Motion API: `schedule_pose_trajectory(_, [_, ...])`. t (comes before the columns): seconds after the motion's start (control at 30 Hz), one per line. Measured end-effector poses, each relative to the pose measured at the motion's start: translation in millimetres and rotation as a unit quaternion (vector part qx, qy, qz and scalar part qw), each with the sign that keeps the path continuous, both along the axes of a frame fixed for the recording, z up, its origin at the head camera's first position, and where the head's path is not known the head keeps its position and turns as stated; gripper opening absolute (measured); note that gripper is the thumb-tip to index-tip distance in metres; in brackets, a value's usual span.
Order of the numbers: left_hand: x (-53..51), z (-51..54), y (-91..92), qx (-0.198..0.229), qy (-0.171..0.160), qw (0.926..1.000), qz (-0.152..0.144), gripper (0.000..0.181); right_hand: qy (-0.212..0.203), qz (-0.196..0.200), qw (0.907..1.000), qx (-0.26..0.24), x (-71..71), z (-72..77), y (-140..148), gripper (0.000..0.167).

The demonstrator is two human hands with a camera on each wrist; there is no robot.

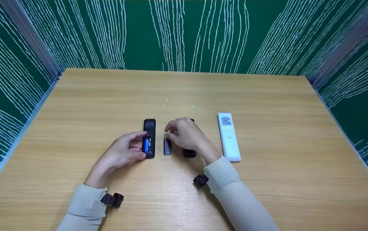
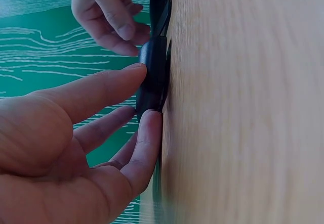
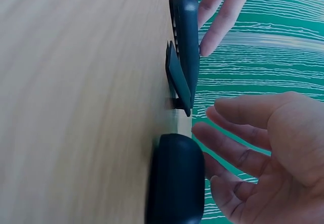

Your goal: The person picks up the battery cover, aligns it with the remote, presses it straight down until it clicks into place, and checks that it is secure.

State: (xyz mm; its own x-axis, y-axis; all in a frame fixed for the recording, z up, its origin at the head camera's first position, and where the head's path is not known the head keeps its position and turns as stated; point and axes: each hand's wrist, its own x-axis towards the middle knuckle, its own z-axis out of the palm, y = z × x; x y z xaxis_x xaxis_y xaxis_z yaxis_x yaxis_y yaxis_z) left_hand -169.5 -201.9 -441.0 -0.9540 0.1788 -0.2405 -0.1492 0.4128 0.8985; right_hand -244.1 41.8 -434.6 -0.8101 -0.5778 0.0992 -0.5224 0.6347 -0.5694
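1. Two hands: left hand (image 1: 121, 152) grips the left remote (image 1: 150, 126) by its side; right hand (image 1: 185, 133), fingers loosely bent, holds nothing.
2. On the bench (image 1: 184, 93), this remote looks light, stiff, smooth; take its long edges.
3. Beside it, the thin cover (image 1: 167, 147) probably wants an edge pinch.
4. The right hand hides much of the right remote (image 1: 189, 153).

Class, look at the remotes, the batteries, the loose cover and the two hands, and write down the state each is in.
Left black remote: battery slot open
Batteries: inside that slot
Cover: off, on the table
Other black remote: partly hidden
White remote: lying printed code up
Left hand: holding left black remote
Right hand: holding nothing
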Motion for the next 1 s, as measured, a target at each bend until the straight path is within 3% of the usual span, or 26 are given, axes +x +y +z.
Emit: schedule_pose_trajectory(1.0, [-0.6, -1.7, -0.1, -0.001, -0.006, 1.0000, 0.004, 0.080, -0.006, -0.027, 0.9977, 0.062, 3.1, -5.3, -3.9, 0.011])
